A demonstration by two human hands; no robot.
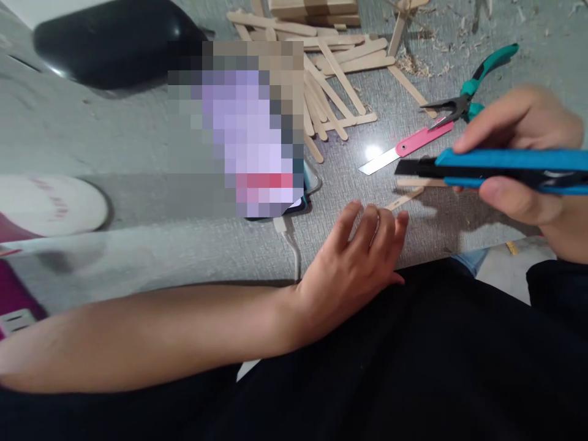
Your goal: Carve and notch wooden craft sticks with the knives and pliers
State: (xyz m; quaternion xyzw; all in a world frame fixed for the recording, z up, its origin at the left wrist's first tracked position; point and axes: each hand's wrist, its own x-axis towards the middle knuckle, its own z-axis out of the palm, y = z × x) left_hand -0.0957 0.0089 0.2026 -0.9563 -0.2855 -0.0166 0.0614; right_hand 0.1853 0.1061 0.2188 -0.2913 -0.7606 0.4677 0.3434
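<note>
My right hand is closed around a blue-and-black utility knife, its dark tip pointing left above the table. Under the knife lies a wooden craft stick, partly hidden by it. My left hand rests palm down at the table's near edge, fingers bent and a little apart. By its fingertips is a short piece of craft stick; whether they touch it I cannot tell. A pink folding blade lies just beyond the utility knife, with green-handled pliers over its handle end.
Many loose craft sticks lie at the back, near a wooden block and shavings. A phone, mostly blurred out, has a white cable running toward me. A black case and a white rounded object are at left.
</note>
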